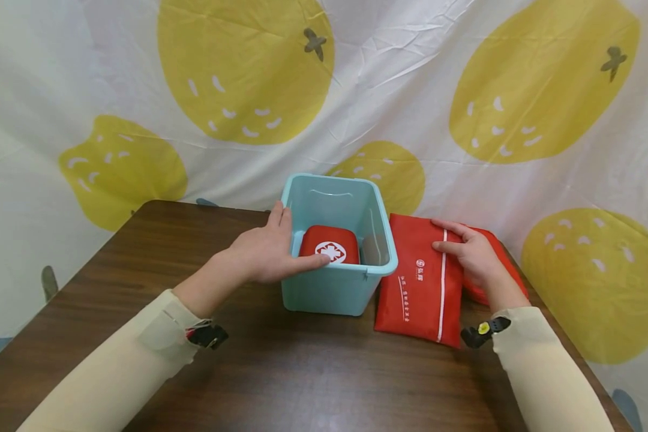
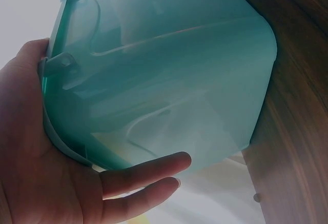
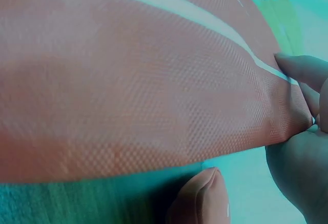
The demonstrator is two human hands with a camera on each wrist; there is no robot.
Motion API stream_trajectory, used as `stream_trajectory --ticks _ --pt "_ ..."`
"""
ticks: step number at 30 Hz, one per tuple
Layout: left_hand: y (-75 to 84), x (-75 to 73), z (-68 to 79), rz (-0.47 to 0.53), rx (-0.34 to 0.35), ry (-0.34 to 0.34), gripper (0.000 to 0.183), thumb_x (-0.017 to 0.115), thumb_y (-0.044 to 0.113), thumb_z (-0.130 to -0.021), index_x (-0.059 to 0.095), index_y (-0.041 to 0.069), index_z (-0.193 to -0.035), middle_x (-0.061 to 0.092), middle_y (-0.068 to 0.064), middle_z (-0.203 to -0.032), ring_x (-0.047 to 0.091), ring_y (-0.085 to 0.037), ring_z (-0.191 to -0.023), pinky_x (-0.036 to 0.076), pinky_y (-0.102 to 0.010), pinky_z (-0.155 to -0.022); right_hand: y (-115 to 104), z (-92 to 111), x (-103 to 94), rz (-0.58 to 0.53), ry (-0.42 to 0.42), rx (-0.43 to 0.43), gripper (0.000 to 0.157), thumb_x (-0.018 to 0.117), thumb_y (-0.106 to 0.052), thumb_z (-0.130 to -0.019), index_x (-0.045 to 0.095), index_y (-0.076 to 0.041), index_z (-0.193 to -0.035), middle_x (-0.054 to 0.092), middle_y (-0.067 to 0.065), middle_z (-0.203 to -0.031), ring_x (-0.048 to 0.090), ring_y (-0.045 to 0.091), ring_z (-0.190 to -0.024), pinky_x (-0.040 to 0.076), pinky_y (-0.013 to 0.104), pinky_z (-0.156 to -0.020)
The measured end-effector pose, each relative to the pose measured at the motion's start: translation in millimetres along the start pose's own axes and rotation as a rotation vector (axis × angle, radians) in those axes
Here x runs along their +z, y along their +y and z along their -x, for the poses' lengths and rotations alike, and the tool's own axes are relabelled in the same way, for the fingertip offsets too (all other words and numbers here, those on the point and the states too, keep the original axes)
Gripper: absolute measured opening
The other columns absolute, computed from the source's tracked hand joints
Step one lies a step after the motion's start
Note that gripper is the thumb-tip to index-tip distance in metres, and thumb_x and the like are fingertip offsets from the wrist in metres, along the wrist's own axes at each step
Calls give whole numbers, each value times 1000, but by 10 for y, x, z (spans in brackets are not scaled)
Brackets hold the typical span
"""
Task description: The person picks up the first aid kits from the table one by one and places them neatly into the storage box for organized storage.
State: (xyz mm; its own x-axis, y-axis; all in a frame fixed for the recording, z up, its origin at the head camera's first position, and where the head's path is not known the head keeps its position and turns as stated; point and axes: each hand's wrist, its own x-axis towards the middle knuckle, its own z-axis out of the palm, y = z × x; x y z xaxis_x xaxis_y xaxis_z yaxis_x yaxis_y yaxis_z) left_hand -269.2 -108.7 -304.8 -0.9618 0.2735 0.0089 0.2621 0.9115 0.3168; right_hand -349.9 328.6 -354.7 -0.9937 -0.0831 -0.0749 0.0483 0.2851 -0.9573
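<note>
A light blue plastic bin (image 1: pixel 324 294) stands on the table with a red first-aid case (image 1: pixel 313 245), marked with a white emblem, inside it. My left hand (image 1: pixel 261 255) rests against the bin's near left corner, thumb along the front rim and fingers straight along the left side. In the left wrist view those fingers (image 2: pixel 146 175) lie along the outer wall. On the right, my right hand (image 1: pixel 477 255) pinches the upper right edge of a flat red pouch (image 1: pixel 413 270) with a white stripe and white lettering. The right wrist view shows the pouch's textured fabric (image 3: pixel 154 96) bending up toward the fingertips.
Another red item (image 1: pixel 499 258), with a rounded edge, lies behind the right hand, partly hidden by it and the pouch. The brown wooden table (image 1: pixel 281 372) reaches back to a white curtain (image 1: pixel 389 66) printed with yellow lemons.
</note>
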Motion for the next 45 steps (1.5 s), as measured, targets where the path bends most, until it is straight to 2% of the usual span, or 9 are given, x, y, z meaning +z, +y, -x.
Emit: stream_trajectory --ticks 5,12,19,27,34,45 --pt "-3 1 -1 3 -2 0 136 49 96 -87 7 1 -175 2 -17 -186 71 -41 -125 61 -52 -99 -78 28 -26 -104 -1 -22 68 75 -20 -106 48 -28 -168 51 -3 -136 71 10 -102 67 30 -83" --pt "-5 -2 -4 1 -1 0 136 50 96 -88 7 1 -176 2 -17 -186 70 -42 -128 60 -53 -100 -211 64 -68 -156 1 -86 67 75 -19 -105 50 -29 -167 50 -9 -137 66 11 -109 66 26 -83" --pt "2 -2 -7 -1 3 1 136 49 96 -88 7 1 -176 3 -17 -186 70 -42 -127 61 -52 -99 -322 93 -129 -268 -10 -138 67 75 -13 -105 52 -27 -166 53 -7 -138 64 11 -114 65 26 -84" --pt "3 -5 -1 0 5 2 135 50 94 -88 8 1 -175 4 -17 -185 70 -41 -126 61 -52 -98 -423 139 -194 -311 0 -167 65 75 -10 -104 55 -27 -163 54 -5 -137 66 11 -112 66 26 -82" --pt "-4 -8 7 1 4 0 135 51 94 -88 7 0 -175 3 -18 -185 70 -42 -127 61 -52 -99 -536 168 -222 -275 33 -160 66 78 -16 -103 55 -29 -164 52 -9 -138 57 14 -121 66 26 -81" --pt "1 2 2 -3 7 2 135 49 94 -89 7 0 -175 2 -18 -186 71 -41 -124 61 -51 -97 -683 254 -272 -372 48 -248 55 73 -7 -104 65 -24 -156 57 -5 -137 67 9 -109 66 25 -79"
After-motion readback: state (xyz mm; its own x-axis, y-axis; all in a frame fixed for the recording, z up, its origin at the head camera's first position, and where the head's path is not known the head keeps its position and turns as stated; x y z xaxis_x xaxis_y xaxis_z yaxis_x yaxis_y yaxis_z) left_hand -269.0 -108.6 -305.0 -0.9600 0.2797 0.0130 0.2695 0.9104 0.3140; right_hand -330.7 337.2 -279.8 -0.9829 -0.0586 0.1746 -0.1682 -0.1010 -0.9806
